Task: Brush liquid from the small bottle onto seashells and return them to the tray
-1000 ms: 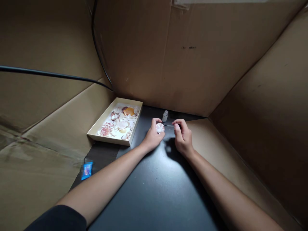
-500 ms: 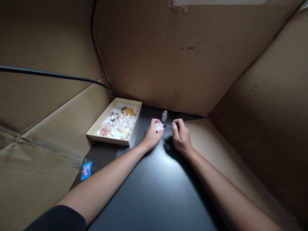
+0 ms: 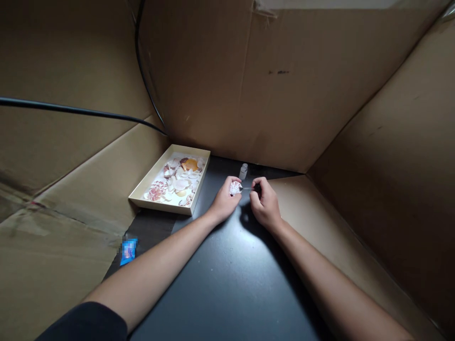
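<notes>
My left hand [image 3: 225, 199] is closed around the edges of a white scallop shell [image 3: 235, 188] with reddish-brown streaks, its ribbed face showing. Between the fingers of my right hand [image 3: 265, 201] is the black cap of a small applicator brush [image 3: 246, 189]. Its thin stem points left, and the dark tip meets the shell's right edge, though whether it presses on it I cannot tell. Just behind both hands a small uncapped glass bottle [image 3: 243, 171] stands upright on the dark table [image 3: 227, 284].
To the left lies a shallow cream box [image 3: 174, 208] of several mixed shells. A blue packet [image 3: 128, 252], partly blurred, is near my left forearm. Cardboard walls [image 3: 227, 94] enclose the table, and a black cable [image 3: 81, 111] runs along the left side.
My right hand has shifted slightly left with the brush, closer to the shell, and more of the black cap shows. My left hand and the shell have barely moved.
</notes>
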Available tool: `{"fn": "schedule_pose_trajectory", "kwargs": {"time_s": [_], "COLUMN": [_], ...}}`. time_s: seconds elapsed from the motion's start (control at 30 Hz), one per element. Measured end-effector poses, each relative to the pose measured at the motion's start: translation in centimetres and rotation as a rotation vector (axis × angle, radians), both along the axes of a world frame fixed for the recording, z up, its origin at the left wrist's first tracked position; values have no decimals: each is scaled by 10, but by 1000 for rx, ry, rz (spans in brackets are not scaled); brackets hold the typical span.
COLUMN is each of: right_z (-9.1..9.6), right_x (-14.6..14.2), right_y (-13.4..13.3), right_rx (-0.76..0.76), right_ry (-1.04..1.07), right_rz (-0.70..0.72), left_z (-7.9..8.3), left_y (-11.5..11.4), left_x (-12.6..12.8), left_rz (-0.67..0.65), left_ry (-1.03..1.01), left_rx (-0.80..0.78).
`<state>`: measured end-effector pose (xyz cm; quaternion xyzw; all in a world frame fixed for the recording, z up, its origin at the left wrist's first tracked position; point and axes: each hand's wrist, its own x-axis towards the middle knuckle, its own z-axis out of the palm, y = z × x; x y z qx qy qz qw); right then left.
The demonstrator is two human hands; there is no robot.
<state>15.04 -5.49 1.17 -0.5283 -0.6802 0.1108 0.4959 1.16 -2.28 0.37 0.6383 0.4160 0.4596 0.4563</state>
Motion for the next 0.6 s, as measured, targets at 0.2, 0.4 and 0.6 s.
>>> {"fn": "schedule_pose_trajectory", "kwargs": {"time_s": [0.2, 0.4, 0.6], "right_z": [1, 1, 1], "right_x": [-1, 0, 0], "right_y": [0, 1, -1], "right_rx": [16, 18, 18], "right_ry": [-45, -6, 31], "right_rz": [60, 28, 3], "left_z": [-2, -3, -2], "left_y": [0, 1, 0], "left_x": [0, 1, 1], "left_rz": [-2, 16, 40], "left_ry": [-17, -5, 5], "left_rx": [14, 0, 13]}}
